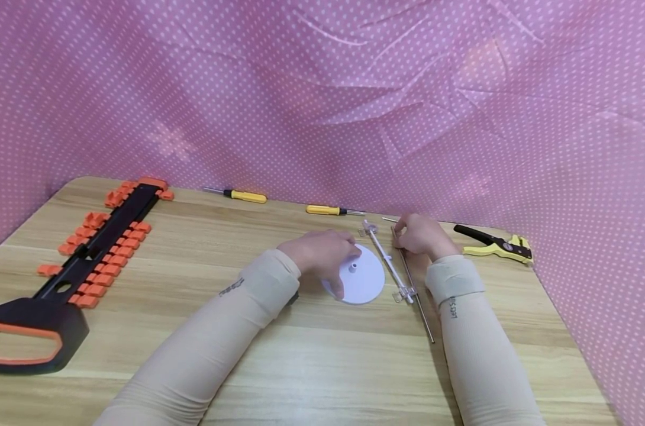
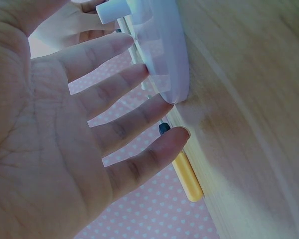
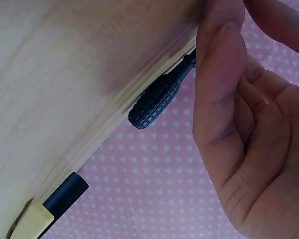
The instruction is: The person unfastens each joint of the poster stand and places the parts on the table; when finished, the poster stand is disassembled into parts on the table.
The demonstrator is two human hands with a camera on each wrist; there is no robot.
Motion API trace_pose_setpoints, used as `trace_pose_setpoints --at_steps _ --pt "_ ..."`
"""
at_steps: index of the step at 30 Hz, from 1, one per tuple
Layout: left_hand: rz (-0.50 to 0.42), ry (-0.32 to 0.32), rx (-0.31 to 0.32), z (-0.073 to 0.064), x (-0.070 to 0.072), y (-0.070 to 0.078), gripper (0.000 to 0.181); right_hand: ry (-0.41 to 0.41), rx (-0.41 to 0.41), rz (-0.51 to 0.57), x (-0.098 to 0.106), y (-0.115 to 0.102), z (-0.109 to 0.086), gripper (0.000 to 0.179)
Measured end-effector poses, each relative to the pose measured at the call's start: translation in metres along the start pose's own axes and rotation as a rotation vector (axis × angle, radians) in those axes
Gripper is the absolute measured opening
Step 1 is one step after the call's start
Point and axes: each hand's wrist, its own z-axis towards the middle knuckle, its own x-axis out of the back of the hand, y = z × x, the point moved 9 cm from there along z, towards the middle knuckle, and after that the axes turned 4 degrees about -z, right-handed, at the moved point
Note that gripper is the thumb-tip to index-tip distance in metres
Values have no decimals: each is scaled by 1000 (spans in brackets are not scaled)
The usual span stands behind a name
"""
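A round white disc (image 1: 369, 278) with a short hollow post in its middle is under my left hand (image 1: 325, 257). The thumb lies over its near side and the fingers reach its far side. In the left wrist view, the nearly straight fingers (image 2: 122, 127) meet the disc's rim (image 2: 177, 64). My right hand (image 1: 421, 235) pinches a thin metal rod (image 1: 422, 310) near its far end; the fingers partly cover that end. Between the hands lies a white bar (image 1: 389, 260) with clear plastic pieces at both ends, its near end beside the rod.
Two yellow-handled screwdrivers (image 1: 248, 196) (image 1: 322, 210) lie along the back edge. Behind my right hand is a tool with a black ribbed handle (image 3: 157, 99). A yellow-and-black wire stripper (image 1: 500, 247) lies at right, a long black rack (image 1: 109, 231) with orange clips at left.
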Motion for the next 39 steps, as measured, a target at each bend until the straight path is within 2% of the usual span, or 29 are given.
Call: trace_pose_setpoints --at_steps 17,30,36,39 --pt "2 -6 7 1 -1 -2 95 -30 -23 15 -2 1 1 43" --pt "-8 -14 10 1 -1 0 95 -13 -16 -29 0 2 -2 44" --pt "-11 -18 -3 -1 0 0 95 -5 8 -49 9 3 -9 49" --pt "-62 -12 -12 -3 4 -4 96 14 7 -28 20 6 -14 54"
